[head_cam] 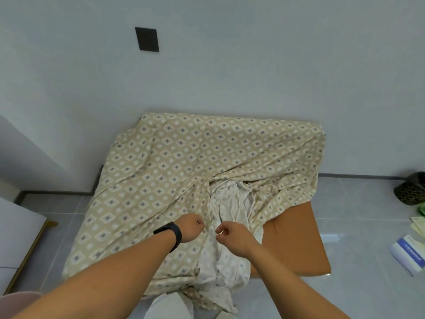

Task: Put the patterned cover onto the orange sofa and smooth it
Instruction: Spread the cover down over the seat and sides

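The beige patterned cover lies spread over most of the orange sofa, whose bare front right corner still shows. A bunched strip of the cover's pale underside runs down the middle toward me and hangs over the front edge. My left hand, with a black band on the wrist, pinches the cover's edge just left of that strip. My right hand is closed on the pale fabric right beside it. The two hands are a short gap apart.
A grey wall with a dark switch plate stands behind the sofa. A dark patterned basket and a blue-white box with papers lie on the tiled floor at right. A white cabinet stands at left, and a pink rim shows bottom left.
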`<action>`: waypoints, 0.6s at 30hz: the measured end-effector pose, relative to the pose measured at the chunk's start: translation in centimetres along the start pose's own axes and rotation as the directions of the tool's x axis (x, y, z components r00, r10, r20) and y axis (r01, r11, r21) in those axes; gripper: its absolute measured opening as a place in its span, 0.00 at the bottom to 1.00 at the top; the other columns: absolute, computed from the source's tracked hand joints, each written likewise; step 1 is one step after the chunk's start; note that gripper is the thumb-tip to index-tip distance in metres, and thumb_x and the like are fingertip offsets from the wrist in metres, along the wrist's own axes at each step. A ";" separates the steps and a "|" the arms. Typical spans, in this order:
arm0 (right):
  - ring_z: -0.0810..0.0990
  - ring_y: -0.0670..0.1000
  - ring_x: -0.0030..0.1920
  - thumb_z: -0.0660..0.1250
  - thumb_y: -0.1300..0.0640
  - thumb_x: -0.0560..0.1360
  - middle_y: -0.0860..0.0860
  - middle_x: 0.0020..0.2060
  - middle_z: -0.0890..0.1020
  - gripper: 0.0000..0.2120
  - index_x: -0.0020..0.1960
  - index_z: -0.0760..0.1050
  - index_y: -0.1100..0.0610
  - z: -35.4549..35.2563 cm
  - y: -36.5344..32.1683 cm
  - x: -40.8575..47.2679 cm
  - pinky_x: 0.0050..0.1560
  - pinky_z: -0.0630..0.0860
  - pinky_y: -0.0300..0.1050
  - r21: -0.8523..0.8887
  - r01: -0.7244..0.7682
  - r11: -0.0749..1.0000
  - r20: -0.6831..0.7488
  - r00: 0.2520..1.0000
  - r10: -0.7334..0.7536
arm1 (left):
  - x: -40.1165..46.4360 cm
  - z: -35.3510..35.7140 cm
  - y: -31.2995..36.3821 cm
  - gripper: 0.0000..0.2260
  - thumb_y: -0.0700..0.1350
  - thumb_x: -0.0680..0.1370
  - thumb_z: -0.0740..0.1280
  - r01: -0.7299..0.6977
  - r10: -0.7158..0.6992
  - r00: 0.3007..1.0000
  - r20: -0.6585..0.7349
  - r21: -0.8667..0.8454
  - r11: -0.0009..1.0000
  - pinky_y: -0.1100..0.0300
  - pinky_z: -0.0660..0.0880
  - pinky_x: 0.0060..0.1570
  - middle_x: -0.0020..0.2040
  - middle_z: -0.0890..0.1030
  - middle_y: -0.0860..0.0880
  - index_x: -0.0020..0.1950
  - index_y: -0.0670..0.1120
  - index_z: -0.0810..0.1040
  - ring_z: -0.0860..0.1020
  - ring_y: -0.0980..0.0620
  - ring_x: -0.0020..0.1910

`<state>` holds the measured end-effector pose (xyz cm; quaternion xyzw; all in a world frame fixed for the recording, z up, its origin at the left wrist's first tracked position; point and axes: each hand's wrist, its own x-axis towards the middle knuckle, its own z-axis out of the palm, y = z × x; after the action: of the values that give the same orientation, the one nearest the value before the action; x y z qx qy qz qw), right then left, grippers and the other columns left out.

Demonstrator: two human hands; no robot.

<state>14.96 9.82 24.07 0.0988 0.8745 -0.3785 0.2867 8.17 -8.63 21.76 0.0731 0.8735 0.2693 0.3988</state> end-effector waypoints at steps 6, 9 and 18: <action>0.77 0.43 0.37 0.65 0.52 0.78 0.45 0.46 0.80 0.12 0.61 0.78 0.51 -1.1 1.1 3.6 0.35 0.71 0.34 -0.081 -0.090 0.993 0.005 0.996 0.091 | 4.1 -1.5 -3.0 0.11 0.48 0.83 0.58 0.090 -0.088 0.995 0.039 -0.073 0.993 0.55 0.68 0.40 0.41 0.73 0.46 0.44 0.45 0.71 0.68 0.48 0.36; 0.77 0.42 0.38 0.64 0.53 0.79 0.46 0.52 0.80 0.15 0.64 0.77 0.51 -1.7 2.4 4.9 0.36 0.69 0.33 -0.067 -0.105 0.992 0.020 0.994 0.107 | 5.1 -1.3 -1.9 0.11 0.48 0.83 0.58 0.084 -0.076 0.994 0.080 -0.095 0.992 0.55 0.69 0.40 0.42 0.74 0.45 0.44 0.45 0.72 0.69 0.49 0.35; 0.75 0.51 0.65 0.62 0.54 0.80 0.53 0.68 0.73 0.22 0.74 0.70 0.52 -4.8 9.6 12.3 0.64 0.71 0.42 -0.125 -0.149 0.981 0.086 0.983 0.160 | 10.2 1.7 2.3 0.14 0.49 0.83 0.58 0.151 -0.130 0.986 0.106 -0.218 0.964 0.54 0.74 0.56 0.58 0.81 0.45 0.59 0.43 0.80 0.78 0.46 0.54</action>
<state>6.63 19.38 13.76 0.1313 0.8704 -0.3068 0.3620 2.38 -2.48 15.38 -0.0224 0.8213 0.3340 0.4620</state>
